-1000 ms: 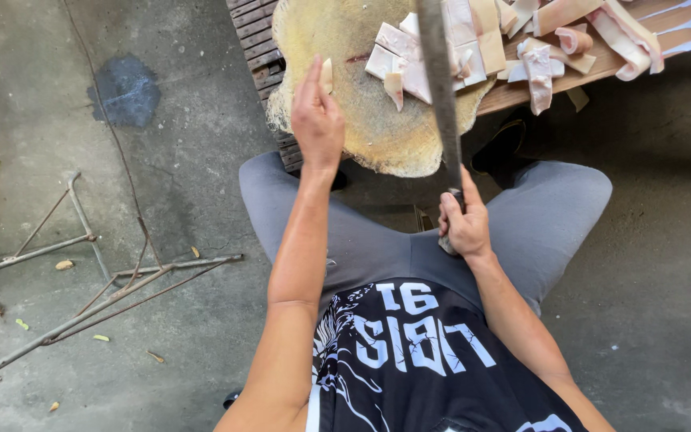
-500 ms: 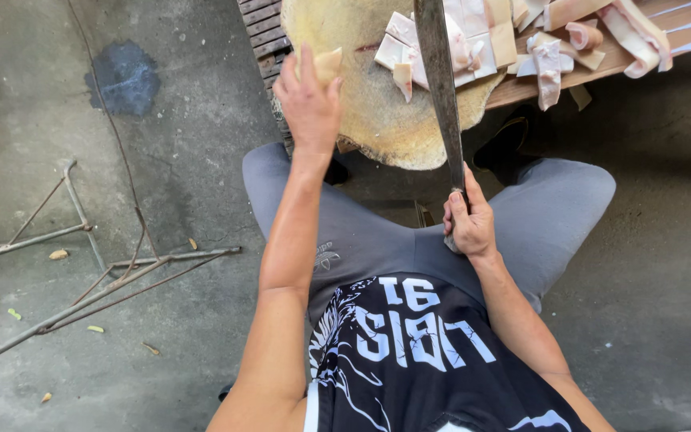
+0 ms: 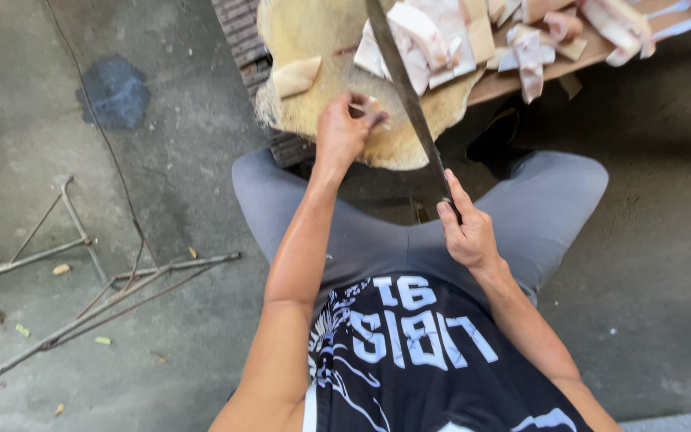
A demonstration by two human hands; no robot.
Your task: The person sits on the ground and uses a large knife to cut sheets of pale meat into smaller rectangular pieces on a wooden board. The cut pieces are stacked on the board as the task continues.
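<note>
My right hand (image 3: 467, 232) grips the handle of a long dark knife (image 3: 403, 84), whose blade reaches up over a round, worn wooden chopping block (image 3: 305, 36). My left hand (image 3: 345, 128) rests on the near part of the block, fingers closed around a small pale piece of meat (image 3: 369, 108) next to the blade. One cut piece (image 3: 296, 76) lies alone on the left of the block. A heap of pale meat and fat pieces (image 3: 425, 36) sits at the block's far right. I am seated, grey trousers under my arms.
A wooden board (image 3: 553, 68) with more cut meat strips (image 3: 613, 24) extends to the right. Thin metal rods (image 3: 89, 272) lie on the concrete floor at left, near a dark stain (image 3: 113, 92). A dark slatted crate (image 3: 241, 36) stands under the block.
My left hand has come back from the block's left side, leaving a cut piece there, and has closed on a small piece beside the blade. The view has shifted slightly.
</note>
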